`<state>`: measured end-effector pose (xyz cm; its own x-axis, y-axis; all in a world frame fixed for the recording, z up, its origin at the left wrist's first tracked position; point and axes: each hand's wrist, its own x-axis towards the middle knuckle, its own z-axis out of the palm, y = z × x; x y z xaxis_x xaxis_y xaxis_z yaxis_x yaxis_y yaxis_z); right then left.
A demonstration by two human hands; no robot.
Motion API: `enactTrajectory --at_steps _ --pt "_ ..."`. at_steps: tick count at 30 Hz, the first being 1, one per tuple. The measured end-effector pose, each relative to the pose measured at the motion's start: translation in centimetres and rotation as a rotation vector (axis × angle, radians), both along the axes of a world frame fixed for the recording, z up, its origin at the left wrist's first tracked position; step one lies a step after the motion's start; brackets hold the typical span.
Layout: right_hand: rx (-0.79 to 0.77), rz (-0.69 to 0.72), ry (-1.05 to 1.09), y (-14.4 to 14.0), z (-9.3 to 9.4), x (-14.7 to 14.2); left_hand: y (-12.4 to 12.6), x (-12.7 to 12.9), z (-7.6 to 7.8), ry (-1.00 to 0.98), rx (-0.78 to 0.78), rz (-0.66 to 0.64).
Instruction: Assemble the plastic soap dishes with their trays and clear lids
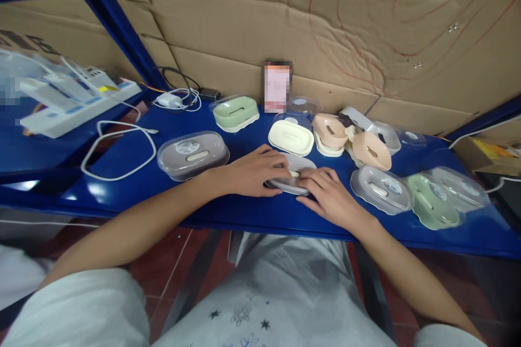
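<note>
A grey oval soap box [304,162] sits on the blue table in front of me, between my two hands. My left hand [260,171] is closed round its left end, with fingers over the top and thumb along the near edge. From the right, my right hand [331,192] grips the other end, its fingertips bent onto the upper face. A small cream piece [293,174] shows in the middle of the box, between the fingertips. Fingers cover much of the box. Just behind it lies a cream soap box tray [291,138].
Lidded grey soap boxes stand left [193,154] and right [381,190], with a green one [435,200] farther right. Behind are another green box [236,113], peach boxes [329,130] and a phone [277,87] against cardboard. A white cable [118,178] and power strip [81,108] lie left.
</note>
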<state>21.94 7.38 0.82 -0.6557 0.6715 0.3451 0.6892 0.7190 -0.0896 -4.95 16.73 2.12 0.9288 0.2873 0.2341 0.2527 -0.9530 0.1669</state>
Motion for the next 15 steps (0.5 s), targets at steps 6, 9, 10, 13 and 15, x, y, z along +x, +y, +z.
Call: enactTrajectory --at_steps 6,9,10,13,15 --pt "-0.150 0.039 0.016 1.6 2.6 0.4 0.2 0.2 -0.7 -0.114 -0.089 -0.006" --pt "-0.036 -0.085 0.039 5.9 5.1 0.3 0.3 0.1 -0.4 -0.138 -0.178 -0.021" --pt "0.040 -0.162 0.034 7.9 5.7 0.1 0.3 0.0 -0.3 -0.139 -0.195 -0.018" --pt "0.145 -0.392 -0.051 14.3 6.5 -0.8 0.0 -0.1 0.3 -0.137 -0.234 -0.007" --pt "0.131 -0.527 -0.131 18.0 6.3 -1.1 -0.1 -0.1 0.7 -0.129 -0.261 -0.008"
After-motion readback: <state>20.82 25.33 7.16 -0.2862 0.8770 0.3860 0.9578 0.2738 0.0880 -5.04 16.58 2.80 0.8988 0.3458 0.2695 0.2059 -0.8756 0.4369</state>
